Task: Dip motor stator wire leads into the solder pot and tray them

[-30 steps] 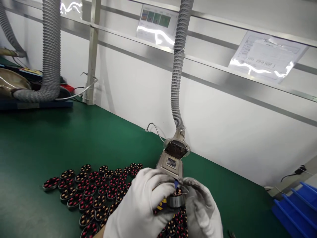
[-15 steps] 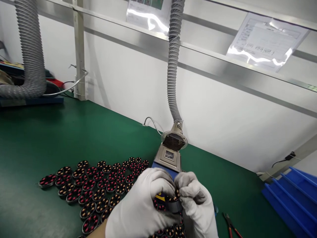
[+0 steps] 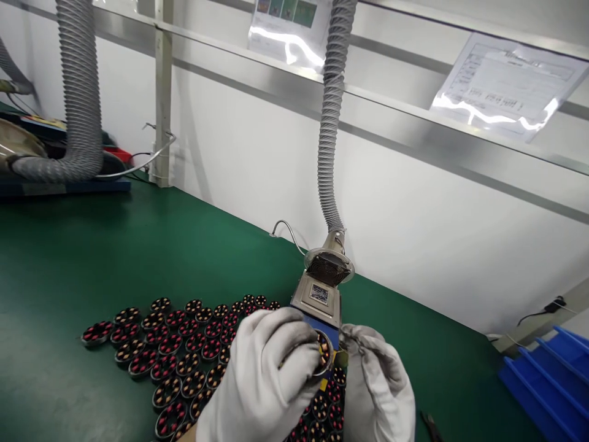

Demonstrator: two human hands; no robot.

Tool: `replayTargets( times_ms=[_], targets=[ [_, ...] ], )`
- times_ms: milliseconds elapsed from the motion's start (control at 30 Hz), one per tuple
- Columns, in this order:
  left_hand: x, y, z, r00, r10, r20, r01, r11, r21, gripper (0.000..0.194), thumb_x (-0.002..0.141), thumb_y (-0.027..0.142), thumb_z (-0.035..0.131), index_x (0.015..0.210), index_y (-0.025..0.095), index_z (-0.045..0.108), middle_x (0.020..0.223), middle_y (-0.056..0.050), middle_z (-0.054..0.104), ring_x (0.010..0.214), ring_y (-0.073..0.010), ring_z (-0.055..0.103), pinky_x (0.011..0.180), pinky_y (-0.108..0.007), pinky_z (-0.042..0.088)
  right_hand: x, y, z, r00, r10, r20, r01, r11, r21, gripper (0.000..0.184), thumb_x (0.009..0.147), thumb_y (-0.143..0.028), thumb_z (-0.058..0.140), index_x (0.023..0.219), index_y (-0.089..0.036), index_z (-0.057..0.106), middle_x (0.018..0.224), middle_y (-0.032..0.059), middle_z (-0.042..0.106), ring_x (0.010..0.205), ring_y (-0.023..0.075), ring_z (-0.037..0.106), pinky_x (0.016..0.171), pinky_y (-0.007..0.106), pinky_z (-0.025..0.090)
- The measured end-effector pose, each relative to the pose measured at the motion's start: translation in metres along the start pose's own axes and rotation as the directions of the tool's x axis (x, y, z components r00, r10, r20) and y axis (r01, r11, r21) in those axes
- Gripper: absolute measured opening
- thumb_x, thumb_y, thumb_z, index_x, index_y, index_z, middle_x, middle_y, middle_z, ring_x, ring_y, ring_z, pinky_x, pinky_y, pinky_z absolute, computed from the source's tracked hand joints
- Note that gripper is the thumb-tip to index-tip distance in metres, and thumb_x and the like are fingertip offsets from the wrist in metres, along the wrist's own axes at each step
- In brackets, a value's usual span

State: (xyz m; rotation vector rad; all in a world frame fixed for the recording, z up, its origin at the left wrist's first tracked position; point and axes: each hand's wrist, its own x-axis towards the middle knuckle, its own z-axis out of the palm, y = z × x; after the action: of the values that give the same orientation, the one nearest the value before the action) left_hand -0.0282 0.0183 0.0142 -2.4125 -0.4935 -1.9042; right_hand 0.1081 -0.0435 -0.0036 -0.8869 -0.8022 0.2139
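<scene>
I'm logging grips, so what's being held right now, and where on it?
The left hand holds a round part by its rim. Whether the right hand holds anything, I can't tell.

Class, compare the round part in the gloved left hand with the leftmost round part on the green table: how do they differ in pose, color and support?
The held part is tipped up steeply; the leftmost part lies flat.
The held part shows copper-toned segments, while the leftmost part shows pinkish-red ones.
The left hand grips the held part, but the leftmost part rests on the table.
Both have a round rim.
</scene>
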Motion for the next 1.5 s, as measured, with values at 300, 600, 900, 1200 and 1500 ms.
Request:
replayTargets(
  times_ms=[300, 600, 900, 1200, 1500],
  targets=[
    [0.009, -0.002, -0.008, 0.55, -0.359, 0.754, 0.835, 0.245, -0.492, 0.017, 0.059, 0.015, 0.067, 0.074, 0.02, 0.066, 0.072, 0.003, 0.063, 0.069, -0.0163, 0.058, 0.061, -0.022, 0.045, -0.001, -0.022, 0.002, 0.88, 0.409, 0.241, -0.428, 0.903, 0.028, 0.036, 0.057, -0.041, 0.08, 0.087, -0.024, 0.071, 0.081, 0.0044, 0.069, 0.073, 0.0196, 0.064, 0.068, 0.03, 0.051],
    [-0.005, -0.007, 0.005, 0.418, -0.22, 0.881, 0.908, 0.132, -0.398, 0.026, 0.052, 0.017, 0.077, 0.073, 0.013, 0.062, 0.071, 0.001, 0.059, 0.068, -0.0169, 0.055, 0.059, -0.023, 0.043, -0.002, -0.009, -0.007, 0.844, 0.271, 0.462, -0.341, 0.937, 0.074, 0.018, 0.062, -0.039, 0.078, 0.062, -0.025, 0.065, 0.059, -0.0034, 0.053, 0.055, 0.0119, 0.048, 0.054, 0.026, 0.04],
    [0.002, 0.008, -0.003, 0.988, 0.107, 0.11, -0.108, 0.994, -0.002, 0.024, 0.088, 0.007, 0.039, 0.069, 0.016, 0.052, 0.078, 0.0, 0.06, 0.075, -0.0158, 0.052, 0.074, -0.033, 0.037, -0.011, -0.025, 0.011, 0.886, -0.304, -0.35, 0.102, 0.864, -0.492, 0.012, 0.068, -0.024, 0.074, 0.066, -0.019, 0.063, 0.07, 0.0005, 0.059, 0.061, 0.0123, 0.055, 0.055, 0.022, 0.045],
    [0.004, 0.003, -0.004, 0.995, 0.001, 0.102, 0.006, 0.997, -0.073, 0.018, 0.075, 0.002, 0.044, 0.083, 0.015, 0.052, 0.09, -0.003, 0.061, 0.086, -0.0186, 0.054, 0.08, -0.034, 0.039, -0.012, -0.025, 0.028, 0.895, 0.429, 0.123, -0.437, 0.898, 0.045, 0.045, 0.052, -0.041, 0.084, 0.09, -0.021, 0.069, 0.09, 0.0082, 0.071, 0.081, 0.0229, 0.066, 0.074, 0.032, 0.053],
    [0.006, -0.017, 0.0, 0.941, -0.035, 0.336, 0.186, 0.884, -0.429, 0.02, 0.09, 0.019, 0.05, 0.109, 0.024, 0.052, 0.104, -0.002, 0.059, 0.094, -0.0177, 0.054, 0.082, -0.031, 0.041, -0.009, 0.009, 0.018, 0.773, 0.48, 0.415, -0.6, 0.765, 0.234, 0.026, 0.066, -0.042, 0.073, 0.087, -0.027, 0.071, 0.093, 0.006, 0.07, 0.082, 0.0218, 0.066, 0.082, 0.038, 0.052]
  ],
)
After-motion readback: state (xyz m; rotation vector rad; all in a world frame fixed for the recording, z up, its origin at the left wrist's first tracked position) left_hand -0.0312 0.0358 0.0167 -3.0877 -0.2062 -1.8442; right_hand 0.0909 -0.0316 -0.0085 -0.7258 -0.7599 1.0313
